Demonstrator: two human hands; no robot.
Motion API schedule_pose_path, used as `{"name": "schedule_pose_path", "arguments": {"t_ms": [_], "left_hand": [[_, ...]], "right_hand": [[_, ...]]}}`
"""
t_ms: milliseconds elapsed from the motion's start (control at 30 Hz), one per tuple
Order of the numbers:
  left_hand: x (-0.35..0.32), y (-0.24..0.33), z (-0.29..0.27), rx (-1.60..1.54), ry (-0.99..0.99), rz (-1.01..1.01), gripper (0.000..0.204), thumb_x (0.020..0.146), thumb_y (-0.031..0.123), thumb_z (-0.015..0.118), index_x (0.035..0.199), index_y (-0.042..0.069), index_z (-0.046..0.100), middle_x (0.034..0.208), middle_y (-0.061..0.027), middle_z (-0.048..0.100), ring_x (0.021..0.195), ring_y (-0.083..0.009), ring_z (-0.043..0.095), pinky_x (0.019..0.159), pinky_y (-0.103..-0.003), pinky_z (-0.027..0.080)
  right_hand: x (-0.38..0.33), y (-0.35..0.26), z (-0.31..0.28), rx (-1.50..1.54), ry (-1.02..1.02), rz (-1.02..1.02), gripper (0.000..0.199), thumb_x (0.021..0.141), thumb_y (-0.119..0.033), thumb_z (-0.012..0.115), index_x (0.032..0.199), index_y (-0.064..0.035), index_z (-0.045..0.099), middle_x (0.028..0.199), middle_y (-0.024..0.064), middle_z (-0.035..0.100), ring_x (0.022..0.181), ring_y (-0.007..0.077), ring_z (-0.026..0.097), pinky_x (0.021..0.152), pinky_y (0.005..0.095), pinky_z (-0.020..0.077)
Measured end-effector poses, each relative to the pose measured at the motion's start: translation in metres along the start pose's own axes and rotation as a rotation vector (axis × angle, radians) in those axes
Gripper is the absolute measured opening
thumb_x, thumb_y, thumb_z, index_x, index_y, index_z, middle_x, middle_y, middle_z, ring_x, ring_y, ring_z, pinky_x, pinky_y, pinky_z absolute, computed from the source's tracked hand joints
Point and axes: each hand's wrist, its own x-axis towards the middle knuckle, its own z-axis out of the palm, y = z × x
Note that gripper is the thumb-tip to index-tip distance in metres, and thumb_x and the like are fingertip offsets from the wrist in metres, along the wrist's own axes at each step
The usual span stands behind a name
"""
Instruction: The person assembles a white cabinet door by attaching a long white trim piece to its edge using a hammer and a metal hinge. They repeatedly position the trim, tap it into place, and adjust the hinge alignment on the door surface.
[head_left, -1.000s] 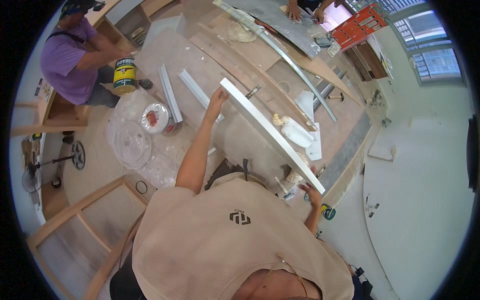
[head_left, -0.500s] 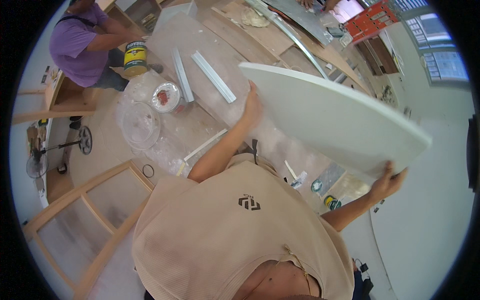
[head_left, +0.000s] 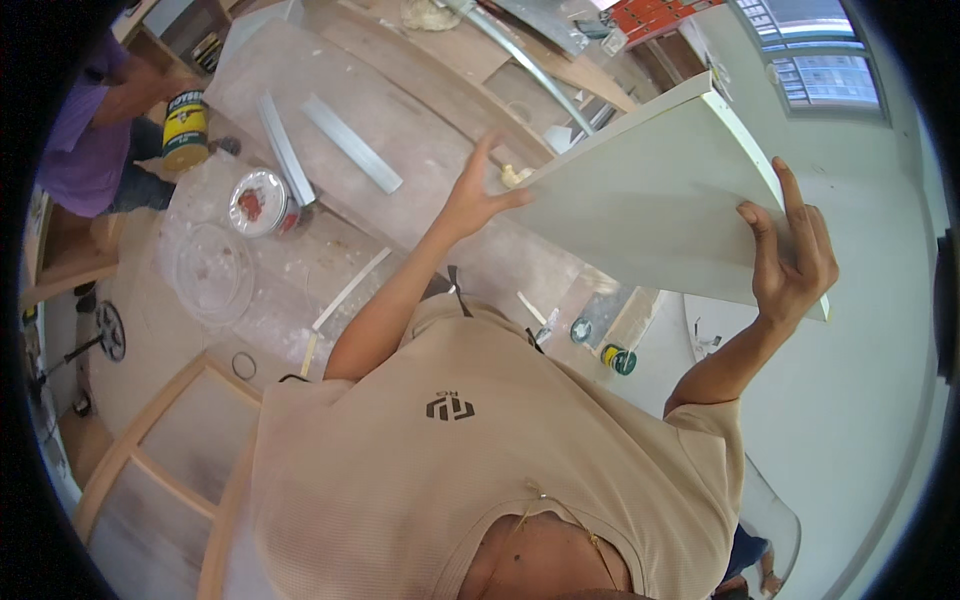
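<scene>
The white panel (head_left: 650,205) is located right of centre in the upper frame. Its right edge is clamped by the right hand (head_left: 796,262). The left hand (head_left: 470,203) is spread at its left end; contact cannot be confirmed.

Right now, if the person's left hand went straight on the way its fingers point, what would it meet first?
Probably the long wooden board, which the left hand points toward; depth is unclear, so it might pass above without touching.
</scene>
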Motion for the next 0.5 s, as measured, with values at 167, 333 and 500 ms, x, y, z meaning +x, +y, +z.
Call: {"name": "schedule_pose_path", "arguments": {"t_ms": [167, 333, 500], "left_hand": [[0.059, 0.069, 0.020, -0.122, -0.310, -0.196, 0.053, 0.076, 0.019, 0.089, 0.120, -0.002, 0.069, 0.112, -0.0138, 0.073, 0.102, -0.0203, 0.069, 0.093, -0.039, 0.055], [0.043, 0.034, 0.018, -0.411, -0.163, -0.213, 0.049, 0.078, 0.010, 0.085, 0.120, -0.006, 0.067, 0.108, -0.0129, 0.072, 0.096, -0.0208, 0.068, 0.089, -0.037, 0.056], [0.032, -0.033, 0.037, -0.759, -0.018, -0.217, 0.060, 0.088, 0.004, 0.070, 0.141, -0.005, 0.044, 0.130, -0.0162, 0.060, 0.116, -0.0253, 0.061, 0.101, -0.042, 0.052]], "right_hand": [[0.021, -0.009, 0.001, -0.054, -0.020, -0.002, 0.053, 0.074, -0.023, 0.088, 0.123, -0.0093, 0.075, 0.077, 0.0073, 0.065, 0.066, 0.0183, 0.056, 0.063, 0.0305, 0.0472], [-0.024, 0.030, -0.066, -0.156, 0.387, 0.016, 0.058, 0.085, -0.033, 0.078, 0.130, 0.0011, 0.063, 0.119, 0.0149, 0.067, 0.106, 0.0272, 0.063, 0.092, 0.0380, 0.0512], [-0.193, 0.053, -0.064, 0.199, 0.042, 0.684, 0.072, 0.080, -0.025, 0.081, 0.141, 0.0019, 0.054, 0.142, 0.0169, 0.058, 0.126, 0.0278, 0.056, 0.108, 0.0401, 0.0439]]}}
